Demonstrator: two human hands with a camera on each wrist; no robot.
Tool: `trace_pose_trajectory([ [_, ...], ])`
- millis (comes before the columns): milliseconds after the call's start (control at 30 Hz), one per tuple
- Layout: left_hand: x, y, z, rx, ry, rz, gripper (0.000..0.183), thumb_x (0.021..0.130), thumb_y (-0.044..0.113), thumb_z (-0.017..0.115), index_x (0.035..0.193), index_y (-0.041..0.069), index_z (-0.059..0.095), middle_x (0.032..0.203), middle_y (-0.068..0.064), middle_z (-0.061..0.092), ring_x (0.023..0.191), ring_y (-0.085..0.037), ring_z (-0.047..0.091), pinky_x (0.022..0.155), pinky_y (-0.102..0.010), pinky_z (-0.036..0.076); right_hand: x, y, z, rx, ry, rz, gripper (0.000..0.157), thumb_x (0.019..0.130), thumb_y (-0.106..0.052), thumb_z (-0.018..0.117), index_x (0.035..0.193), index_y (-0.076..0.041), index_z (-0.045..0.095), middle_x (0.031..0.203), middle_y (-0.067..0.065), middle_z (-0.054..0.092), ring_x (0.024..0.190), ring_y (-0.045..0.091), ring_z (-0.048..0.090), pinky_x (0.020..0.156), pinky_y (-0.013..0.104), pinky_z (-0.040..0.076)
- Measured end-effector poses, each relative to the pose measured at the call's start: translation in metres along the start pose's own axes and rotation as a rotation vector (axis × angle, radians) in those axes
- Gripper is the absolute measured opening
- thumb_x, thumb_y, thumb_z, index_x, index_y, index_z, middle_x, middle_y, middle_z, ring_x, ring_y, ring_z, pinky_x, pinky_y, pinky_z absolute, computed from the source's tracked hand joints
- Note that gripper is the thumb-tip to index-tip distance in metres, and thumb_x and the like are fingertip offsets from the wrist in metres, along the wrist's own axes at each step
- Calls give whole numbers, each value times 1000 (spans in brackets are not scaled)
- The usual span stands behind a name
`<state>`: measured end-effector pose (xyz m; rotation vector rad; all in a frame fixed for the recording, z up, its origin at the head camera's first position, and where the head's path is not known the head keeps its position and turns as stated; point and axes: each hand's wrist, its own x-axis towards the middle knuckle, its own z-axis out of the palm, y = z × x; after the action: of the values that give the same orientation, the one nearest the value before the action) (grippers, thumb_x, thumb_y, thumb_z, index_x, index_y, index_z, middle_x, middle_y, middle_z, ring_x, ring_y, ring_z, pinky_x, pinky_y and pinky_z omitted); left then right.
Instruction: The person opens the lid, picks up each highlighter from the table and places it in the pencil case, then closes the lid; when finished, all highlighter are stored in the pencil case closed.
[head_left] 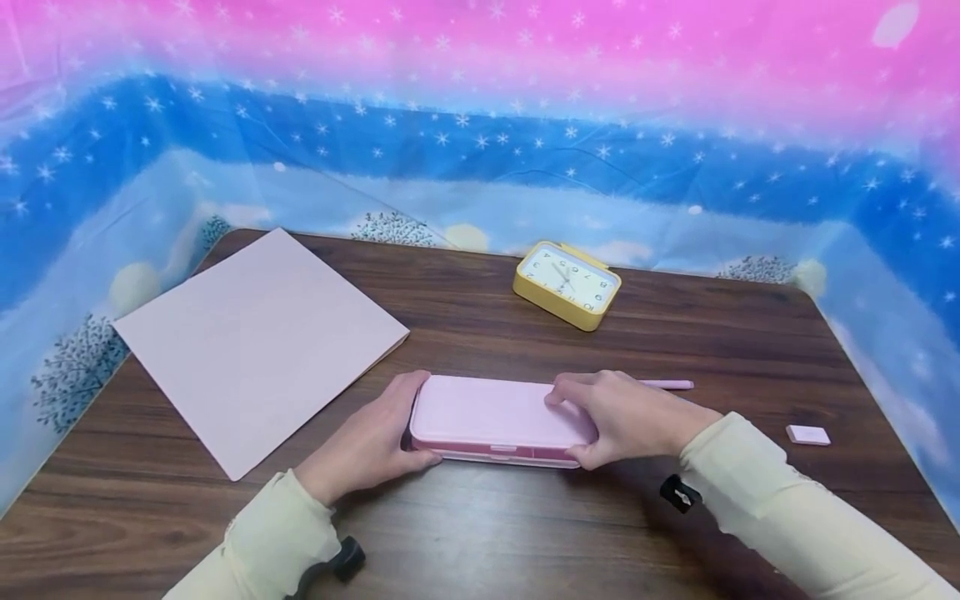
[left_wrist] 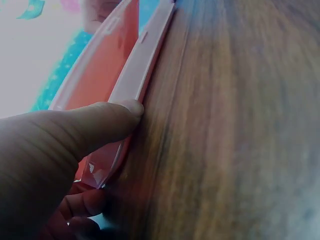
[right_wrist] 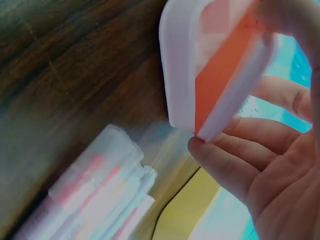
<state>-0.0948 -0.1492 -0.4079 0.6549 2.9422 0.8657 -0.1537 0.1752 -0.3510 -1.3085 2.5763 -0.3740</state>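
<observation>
A pink pencil case (head_left: pixel 495 408) stands on the table in front of me, its lid slightly raised. My left hand (head_left: pixel 367 442) grips its left end; in the left wrist view the thumb (left_wrist: pixel 110 120) lies across the front rim of the base. At the other end, my right hand (head_left: pixel 630 417) holds the lid, thumb at the front corner. The right wrist view shows a gap between the lid (right_wrist: pixel 240 95) and the base (right_wrist: pixel 179 65), with an orange-pink inside. Several pens (right_wrist: pixel 100 190) lie beside the case, mostly hidden behind the right hand in the head view.
A large pale pink square sheet or folder (head_left: pixel 262 350) lies on the left of the wooden table (head_left: pixel 480 533). Toward the back is a yellow clock (head_left: pixel 567 283). A small white block, like an eraser (head_left: pixel 808 435), lies at the right. Patterned cloth surrounds the back and sides.
</observation>
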Motion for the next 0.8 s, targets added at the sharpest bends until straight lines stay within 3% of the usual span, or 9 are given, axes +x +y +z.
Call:
trace_pose_trajectory([
  [167,0,-2,0,-25,12,-10,96,75,31,85,147,-5,31,141,-19,47,123,-30,55,102,-46,46,-1,5,-6,30,6,2,50,79,-37,76,124,-18,62,117,-10,64,75,0,55,71,22,48],
  [300,0,-3,1,-63,34,-16,103,72,30,87,149,-3,27,139,-19,49,120,-28,57,100,-46,47,-5,14,-16,149,72,29,33,85,-34,73,116,-26,67,113,-15,67,90,1,61,82,29,52],
  [400,-1,-3,2,-94,56,-5,107,68,28,90,148,-2,25,133,-17,53,115,-24,58,99,-43,48,-7,23,-23,261,145,53,15,91,-32,70,106,-30,68,99,-16,69,86,3,63,79,30,54],
  [500,0,-3,2,-106,71,9,110,67,28,90,149,-1,22,131,-14,54,114,-21,57,100,-42,47,-6,30,-28,339,211,94,7,95,-30,66,102,-29,66,90,-13,68,80,7,63,73,28,54],
  [800,0,-5,2,-116,61,13,120,69,30,89,156,2,10,135,-9,52,119,-19,54,101,-42,46,2,47,-27,339,406,208,10,98,-24,63,107,-22,65,93,-5,70,77,17,65,66,27,53],
])
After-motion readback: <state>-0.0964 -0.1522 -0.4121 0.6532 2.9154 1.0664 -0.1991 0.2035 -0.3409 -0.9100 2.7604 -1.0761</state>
